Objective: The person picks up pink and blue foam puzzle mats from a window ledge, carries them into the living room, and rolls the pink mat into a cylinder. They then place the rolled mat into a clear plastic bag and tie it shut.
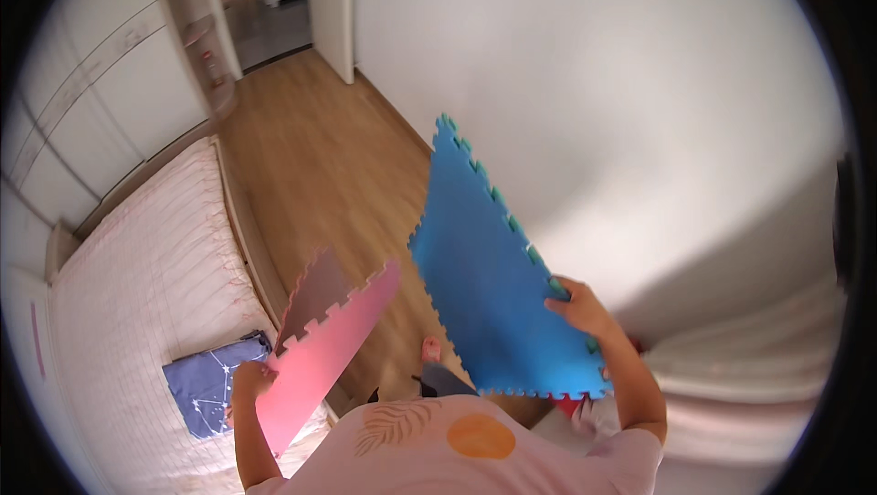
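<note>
Beside a bed [137,248], above a wooden floor [301,148], the left hand [252,380] grasped a pink foam mat [315,363] by its edge; the right hand [582,307] gripped a blue foam mat [493,285] at its toothed rim; both looked light and flexible, probably best held edgewise.

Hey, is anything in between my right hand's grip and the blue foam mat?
Nothing visible is: your right hand's grip sits directly on the toothed right-hand edge of the blue foam mat. The mat's far side is hidden.

Left hand [250,380] and right hand [581,309] well apart
</note>
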`<state>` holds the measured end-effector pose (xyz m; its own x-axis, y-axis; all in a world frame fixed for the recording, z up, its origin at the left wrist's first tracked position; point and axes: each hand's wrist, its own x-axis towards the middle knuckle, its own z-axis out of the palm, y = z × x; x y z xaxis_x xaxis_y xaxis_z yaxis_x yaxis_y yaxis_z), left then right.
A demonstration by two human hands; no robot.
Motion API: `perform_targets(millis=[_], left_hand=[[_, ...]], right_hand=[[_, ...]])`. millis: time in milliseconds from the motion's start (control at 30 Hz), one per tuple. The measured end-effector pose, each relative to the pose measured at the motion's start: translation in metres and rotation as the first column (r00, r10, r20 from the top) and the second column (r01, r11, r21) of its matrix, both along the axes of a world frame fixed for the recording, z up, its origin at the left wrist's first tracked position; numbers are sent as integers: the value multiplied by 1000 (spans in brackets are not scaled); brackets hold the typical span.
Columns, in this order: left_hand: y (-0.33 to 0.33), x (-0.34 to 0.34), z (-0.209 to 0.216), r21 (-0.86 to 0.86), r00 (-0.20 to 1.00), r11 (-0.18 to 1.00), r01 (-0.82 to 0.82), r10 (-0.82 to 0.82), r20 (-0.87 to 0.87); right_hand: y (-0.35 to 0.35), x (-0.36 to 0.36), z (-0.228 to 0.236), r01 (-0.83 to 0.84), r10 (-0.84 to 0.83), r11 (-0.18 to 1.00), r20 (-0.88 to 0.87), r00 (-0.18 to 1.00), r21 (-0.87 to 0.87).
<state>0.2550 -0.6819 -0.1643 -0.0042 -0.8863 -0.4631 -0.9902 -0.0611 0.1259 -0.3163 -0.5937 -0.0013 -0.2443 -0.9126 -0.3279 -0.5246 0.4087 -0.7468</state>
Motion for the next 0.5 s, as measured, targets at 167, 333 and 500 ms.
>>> perform_targets(millis=[167, 333, 500], left_hand=[[-2, -5, -14, -42, 972, 971, -237, 236, -9], [-36, -23, -2, -11, 913, 914, -407, 407, 26], [-122, -19, -28, -12, 895, 895, -446, 446, 18]], right_hand=[[-140, -29, -18, -82, 88, 988, -43, 995, 128], [-280, -38, -34, -160, 168, 978, -53, 984, 131], [-406, -44, -45, -196, 198, 974, 0, 980, 111]])
